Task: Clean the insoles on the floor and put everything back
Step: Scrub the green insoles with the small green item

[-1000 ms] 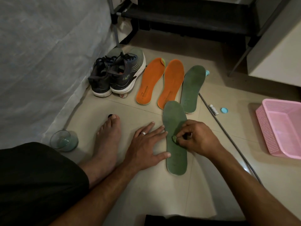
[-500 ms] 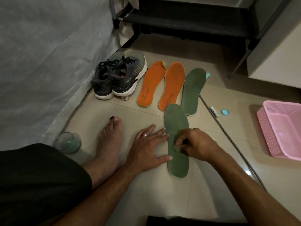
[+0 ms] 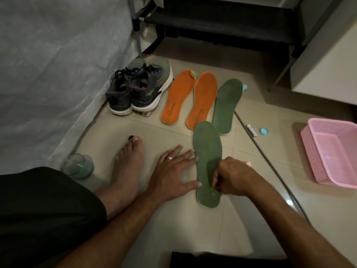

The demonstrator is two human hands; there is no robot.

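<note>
Four insoles lie on the floor (image 3: 251, 219) ahead of you, and the near green insole (image 3: 207, 151) sits between your hands. Your left hand (image 3: 173, 171) rests flat and spread on the floor, fingertips and thumb touching that insole's left edge. Your right hand (image 3: 231, 178) is curled, pinching a small green scrubbing piece (image 3: 212, 191) against the insole's heel end.
</note>
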